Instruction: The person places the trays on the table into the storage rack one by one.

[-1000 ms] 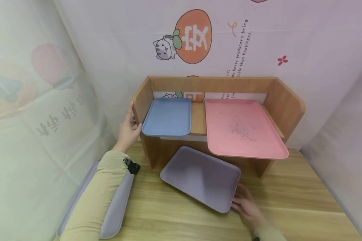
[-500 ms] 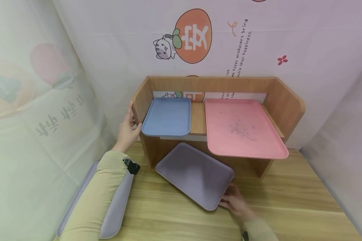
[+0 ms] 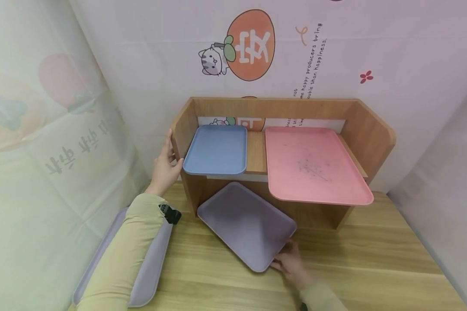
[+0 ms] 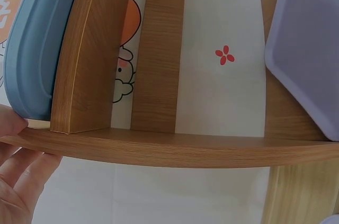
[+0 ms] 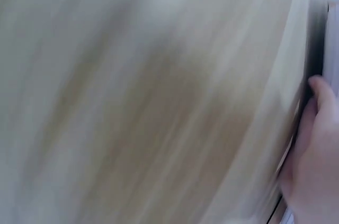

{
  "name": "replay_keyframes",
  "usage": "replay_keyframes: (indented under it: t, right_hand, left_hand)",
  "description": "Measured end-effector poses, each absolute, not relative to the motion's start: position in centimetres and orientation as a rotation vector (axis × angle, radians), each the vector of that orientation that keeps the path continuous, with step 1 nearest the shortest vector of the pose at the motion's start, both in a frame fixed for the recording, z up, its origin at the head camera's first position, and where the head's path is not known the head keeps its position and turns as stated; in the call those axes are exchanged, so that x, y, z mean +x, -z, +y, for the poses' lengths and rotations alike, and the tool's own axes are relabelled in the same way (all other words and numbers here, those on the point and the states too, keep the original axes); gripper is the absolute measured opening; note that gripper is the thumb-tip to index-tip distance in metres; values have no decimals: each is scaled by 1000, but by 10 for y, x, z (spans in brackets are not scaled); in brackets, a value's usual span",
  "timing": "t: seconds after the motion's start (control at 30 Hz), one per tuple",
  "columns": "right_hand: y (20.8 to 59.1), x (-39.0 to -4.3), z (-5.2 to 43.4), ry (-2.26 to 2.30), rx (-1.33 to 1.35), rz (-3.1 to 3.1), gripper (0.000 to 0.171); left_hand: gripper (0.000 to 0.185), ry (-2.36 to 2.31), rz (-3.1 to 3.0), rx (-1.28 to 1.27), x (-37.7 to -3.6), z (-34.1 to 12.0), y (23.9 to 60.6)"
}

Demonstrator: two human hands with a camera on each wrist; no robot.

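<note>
Right grip: your right hand (image 3: 289,264) pinches the near right corner of the flat lilac plastic tray (image 3: 246,224), fingers curled at its rim; the right wrist view is blurred.
Lilac tray: it lies skewed on the pale wooden desk (image 3: 373,263), its far end under the wooden two-tier shelf (image 3: 373,134), directly left of and beyond your right hand.
Left grip: your left hand (image 3: 165,166) rests with straight fingers against the shelf's left side panel, holding nothing.
On the shelf: a small blue plastic tray (image 3: 217,149) just beside your left hand, and a large pink plastic tray (image 3: 313,164) overhanging the front edge.
Under your left sleeve: a second lilac tray (image 3: 149,272) at the desk's left edge.
</note>
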State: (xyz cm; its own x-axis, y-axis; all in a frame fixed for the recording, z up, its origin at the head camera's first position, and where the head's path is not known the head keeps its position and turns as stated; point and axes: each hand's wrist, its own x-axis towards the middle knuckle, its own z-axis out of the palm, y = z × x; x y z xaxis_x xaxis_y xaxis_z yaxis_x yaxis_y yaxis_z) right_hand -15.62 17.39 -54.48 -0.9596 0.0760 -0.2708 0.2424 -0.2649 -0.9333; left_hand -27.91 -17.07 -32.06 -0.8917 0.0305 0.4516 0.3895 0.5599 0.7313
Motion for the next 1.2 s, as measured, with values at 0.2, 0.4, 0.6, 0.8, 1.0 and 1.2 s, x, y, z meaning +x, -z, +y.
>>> replay_keyframes:
  t: [0.2, 0.4, 0.6, 0.8, 1.0, 1.2]
  right_hand:
    - [542, -153, 166, 2383, 400, 1831, 69]
    - [537, -156, 179, 2340, 372, 1860, 76]
    - [535, -172, 206, 2366, 332, 1783, 86]
    - [538, -183, 218, 2336, 330, 1774, 83]
    - [541, -183, 218, 2353, 305, 1749, 86]
    - [542, -172, 212, 2360, 266, 1784, 76]
  left_hand:
    - [92, 1258, -2411, -338, -279, -170, 321]
    - [92, 1268, -2417, -332, -279, -169, 321]
    - [92, 1273, -2406, -332, -279, -170, 320]
    - [92, 1262, -2414, -332, -279, -170, 320]
    - [91, 1279, -2407, -336, -280, -171, 321]
    - [90, 1285, -2390, -352, -278, -170, 320]
